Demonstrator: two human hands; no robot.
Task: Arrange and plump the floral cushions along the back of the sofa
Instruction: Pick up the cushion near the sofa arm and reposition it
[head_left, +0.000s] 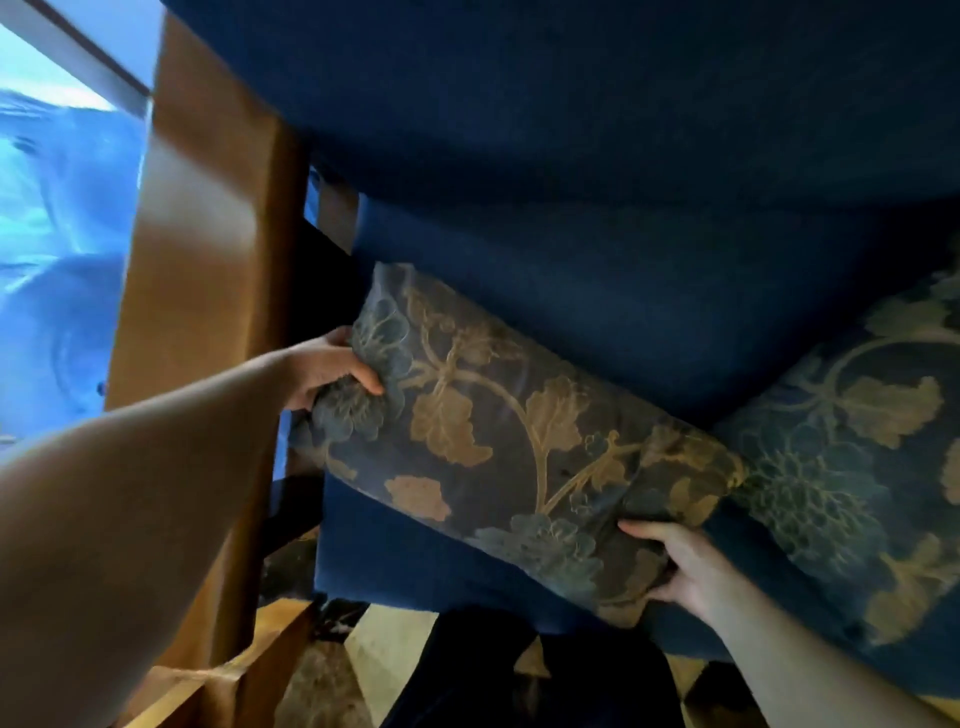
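A dark floral cushion with gold leaves and blue-grey flowers lies tilted across the blue sofa, against its back cushion. My left hand grips the cushion's upper left end, fingers dug into the fabric. My right hand holds its lower right edge from underneath. A second floral cushion of the same pattern leans at the right, touching the first one's corner.
The sofa's wooden armrest runs down the left side. A bright window with a pale curtain lies beyond it. Patterned floor and my dark-clothed leg show below the seat edge.
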